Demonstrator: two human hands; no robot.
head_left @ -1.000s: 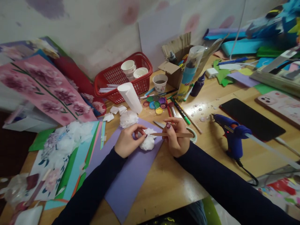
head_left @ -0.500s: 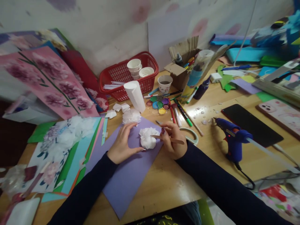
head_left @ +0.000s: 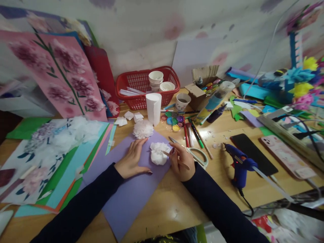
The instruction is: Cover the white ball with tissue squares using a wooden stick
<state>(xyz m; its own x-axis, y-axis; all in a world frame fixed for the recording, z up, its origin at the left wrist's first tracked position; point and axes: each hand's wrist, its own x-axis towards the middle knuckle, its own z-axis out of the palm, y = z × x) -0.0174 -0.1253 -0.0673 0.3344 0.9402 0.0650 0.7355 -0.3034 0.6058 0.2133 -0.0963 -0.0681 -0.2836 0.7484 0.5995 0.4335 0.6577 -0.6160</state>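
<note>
A crumpled white tissue-paper bundle (head_left: 159, 156) rests on a purple sheet of paper (head_left: 133, 202). My right hand (head_left: 182, 158) is closed around a wooden craft stick (head_left: 184, 165), whose far tip meets the right side of the bundle. On the bundle's other side, my left hand (head_left: 131, 161) lies on the sheet with thumb and fingers spread, holding nothing. Its fingertips are close to a fluffy white tissue flower (head_left: 143, 129), just behind them. White-handled scissors (head_left: 201, 157) lie beyond my right hand, their blades partly hidden by it.
Behind stand a white paper roll (head_left: 153, 109), a red basket (head_left: 131, 79) with cups, and a cup of dark liquid (head_left: 183, 101). Paint pots (head_left: 174, 120) and pens lie nearby. To the right are a blue glue gun (head_left: 239, 163) and two phones. Coloured sheets (head_left: 65, 175) cover the left.
The camera view has shifted, so the scene sits differently. My left thumb has drawn slightly away from the tissue bundle. The craft stick is still at the bundle's right side.
</note>
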